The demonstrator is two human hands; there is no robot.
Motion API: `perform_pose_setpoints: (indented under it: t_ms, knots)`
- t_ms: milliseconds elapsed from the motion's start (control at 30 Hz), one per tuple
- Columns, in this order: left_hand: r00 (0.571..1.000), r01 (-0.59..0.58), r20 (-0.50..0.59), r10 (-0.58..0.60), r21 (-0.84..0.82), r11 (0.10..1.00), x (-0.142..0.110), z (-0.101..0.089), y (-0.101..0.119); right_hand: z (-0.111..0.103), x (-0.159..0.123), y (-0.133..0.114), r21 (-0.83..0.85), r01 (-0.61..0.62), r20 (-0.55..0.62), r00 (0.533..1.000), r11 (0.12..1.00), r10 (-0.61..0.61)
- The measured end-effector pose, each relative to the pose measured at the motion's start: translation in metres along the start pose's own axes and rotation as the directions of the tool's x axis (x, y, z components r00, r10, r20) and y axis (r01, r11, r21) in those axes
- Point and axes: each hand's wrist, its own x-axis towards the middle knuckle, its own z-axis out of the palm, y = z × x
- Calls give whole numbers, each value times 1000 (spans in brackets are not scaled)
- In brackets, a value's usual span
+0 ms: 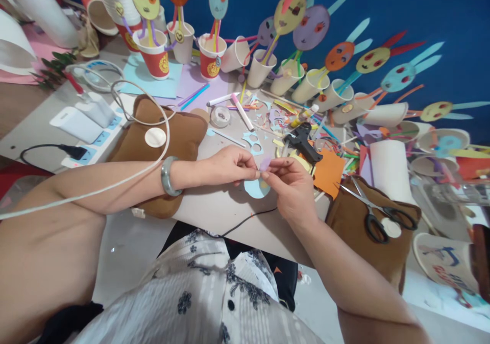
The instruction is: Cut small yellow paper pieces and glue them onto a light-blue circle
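My left hand (235, 165), with a bangle on its wrist, meets my right hand (289, 183) above the table's front part. Between the pinched fingertips of both hands is a small purple paper piece (265, 165). Just beneath the fingers lies a light blue paper cutout (256, 189), partly covered by them; I cannot tell if it is held too. A black glue gun (304, 142) rests beyond my right hand, beside an orange paper sheet (329, 173). Blue paper scraps with round holes (253, 142) lie beyond my left hand.
Paper cups (153, 58) with paper-faced, long-eared figures line the back. Scissors (377, 209) lie on a brown cushion (356, 247) at right; another brown cushion (174, 129) is under my left forearm. A white cable (126, 180) crosses that arm. A power strip (95, 145) stands left.
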Motion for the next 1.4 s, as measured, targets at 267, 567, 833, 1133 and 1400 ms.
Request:
perform_pose_setpoints:
  t_ms: [267,567,833,1133,1400]
  knots:
    - [999,-36,15,36,24,999,0,1,-5,0,1,-3,35,-52,14,999,998,52]
    - [991,-99,-82,106,84,992,3,-7,-7,-10,6,-2,-90,105,31,994,990,-102]
    - [908,-231,-359,214,-4,973,12,-27,2,-23,24,-2,-378,128,-94,980,917,-175]
    - [889,-227,-421,178,-67,972,14,-25,5,-10,37,-7,-774,303,314,946,556,-78]
    - [859,-318,-440,262,-58,946,12,-26,3,20,60,-27,-916,330,364,923,226,128]
